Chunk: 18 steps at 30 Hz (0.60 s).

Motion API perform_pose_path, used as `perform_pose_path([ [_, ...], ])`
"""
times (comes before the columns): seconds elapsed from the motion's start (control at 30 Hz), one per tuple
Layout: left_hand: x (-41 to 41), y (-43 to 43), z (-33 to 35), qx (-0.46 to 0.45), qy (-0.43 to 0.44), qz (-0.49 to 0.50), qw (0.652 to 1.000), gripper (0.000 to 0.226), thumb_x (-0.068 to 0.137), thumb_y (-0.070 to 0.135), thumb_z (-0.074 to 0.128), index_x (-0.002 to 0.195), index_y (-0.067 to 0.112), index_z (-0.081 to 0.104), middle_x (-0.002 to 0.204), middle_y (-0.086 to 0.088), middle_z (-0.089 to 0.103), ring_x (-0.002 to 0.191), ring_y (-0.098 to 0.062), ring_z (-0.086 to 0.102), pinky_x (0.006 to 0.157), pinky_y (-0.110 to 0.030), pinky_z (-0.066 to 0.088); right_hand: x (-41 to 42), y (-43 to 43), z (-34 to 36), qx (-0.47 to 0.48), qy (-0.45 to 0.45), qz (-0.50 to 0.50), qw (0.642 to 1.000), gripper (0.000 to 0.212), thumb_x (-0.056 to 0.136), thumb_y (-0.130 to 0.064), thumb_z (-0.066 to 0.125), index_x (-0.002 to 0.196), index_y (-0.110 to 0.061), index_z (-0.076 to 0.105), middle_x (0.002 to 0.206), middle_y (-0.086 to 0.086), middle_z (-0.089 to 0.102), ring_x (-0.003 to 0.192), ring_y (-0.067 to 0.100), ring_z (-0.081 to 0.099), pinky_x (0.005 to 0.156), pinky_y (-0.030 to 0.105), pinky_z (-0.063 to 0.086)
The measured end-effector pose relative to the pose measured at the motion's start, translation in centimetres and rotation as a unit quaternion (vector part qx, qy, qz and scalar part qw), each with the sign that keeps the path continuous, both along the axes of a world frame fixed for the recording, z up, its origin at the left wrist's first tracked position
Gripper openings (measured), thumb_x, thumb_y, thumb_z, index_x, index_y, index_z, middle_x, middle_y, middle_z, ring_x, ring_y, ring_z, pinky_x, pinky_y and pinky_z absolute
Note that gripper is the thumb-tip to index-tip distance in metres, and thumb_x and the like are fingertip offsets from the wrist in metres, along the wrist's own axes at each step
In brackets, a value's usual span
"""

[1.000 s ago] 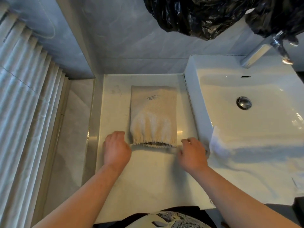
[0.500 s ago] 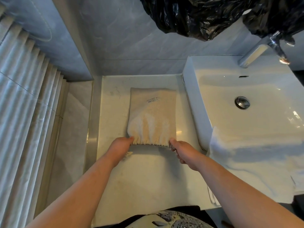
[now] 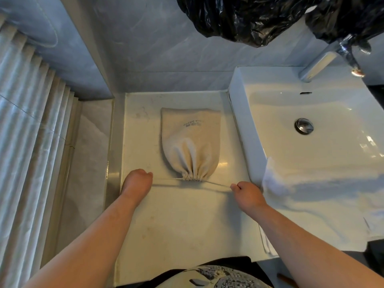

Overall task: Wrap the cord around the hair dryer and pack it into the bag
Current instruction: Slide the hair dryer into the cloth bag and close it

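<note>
One cinched bag [image 3: 190,142]; left hand [image 3: 138,181], right hand [image 3: 247,193] seemingly pinch two drawstrings [image 3: 218,183].

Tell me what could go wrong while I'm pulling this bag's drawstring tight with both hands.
1. The thin drawstring is taut between left hand and right hand, and the bag is already cinched; pulling harder might snap it.
2. The bag lies loose on the counter, so an uneven pull could drag it sideways.
3. The right hand is near the white cloth on the sink edge and might snag it.
</note>
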State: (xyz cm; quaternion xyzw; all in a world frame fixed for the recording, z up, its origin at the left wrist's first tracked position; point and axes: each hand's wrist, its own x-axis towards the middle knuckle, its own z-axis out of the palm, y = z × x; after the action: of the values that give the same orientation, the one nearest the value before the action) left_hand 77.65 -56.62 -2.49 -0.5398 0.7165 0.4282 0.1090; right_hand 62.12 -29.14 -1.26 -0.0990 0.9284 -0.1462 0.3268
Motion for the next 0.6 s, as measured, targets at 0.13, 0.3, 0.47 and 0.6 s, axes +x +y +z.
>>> perform_pose_path([
  [0.13,-0.4,-0.6,0.4,-0.032,-0.021,-0.049,0.998,0.031,0.096,0.027,0.050,0.100,0.000,0.064,0.103,-0.023,0.067,0.091,-0.038,0.064,0.070,-0.029,0.044,0.5,-1.4,0.6,0.018,0.079,-0.034,0.996,0.024,0.090,-0.028,0.049,0.106,-0.012,0.060,0.104,0.013,0.063,0.106,0.036,0.057,0.087,0.036,0.047],
  [0.3,-5.4,-2.3,2.5,-0.090,0.058,-0.086,0.991,0.047,0.094,0.032,0.055,0.132,0.004,0.056,0.137,-0.022,0.056,0.125,-0.038,0.054,0.100,-0.035,0.042,2.6,-5.2,2.9,-0.126,-0.087,-0.217,0.964,0.027,0.090,-0.031,0.053,0.084,-0.005,0.059,0.078,0.013,0.061,0.063,0.029,0.060,0.058,0.033,0.049],
  [0.47,-10.4,-1.4,3.1,-0.069,0.097,-0.238,0.964,0.032,0.092,0.026,0.057,0.118,0.007,0.062,0.121,-0.016,0.063,0.111,-0.034,0.061,0.082,-0.029,0.043,5.4,-8.0,1.9,-0.230,-0.401,-0.343,0.818,0.035,0.093,-0.046,0.054,0.106,-0.013,0.052,0.101,0.014,0.058,0.071,0.026,0.057,0.057,0.030,0.051],
  [0.6,-11.1,-0.1,2.8,-0.080,0.081,-0.243,0.963,0.028,0.093,0.033,0.055,0.109,0.011,0.058,0.108,-0.013,0.065,0.097,-0.031,0.062,0.072,-0.030,0.040,4.0,-8.6,0.6,-0.310,-0.390,-0.412,0.763,0.037,0.093,-0.037,0.058,0.118,-0.011,0.054,0.103,0.011,0.057,0.080,0.023,0.056,0.062,0.029,0.052],
])
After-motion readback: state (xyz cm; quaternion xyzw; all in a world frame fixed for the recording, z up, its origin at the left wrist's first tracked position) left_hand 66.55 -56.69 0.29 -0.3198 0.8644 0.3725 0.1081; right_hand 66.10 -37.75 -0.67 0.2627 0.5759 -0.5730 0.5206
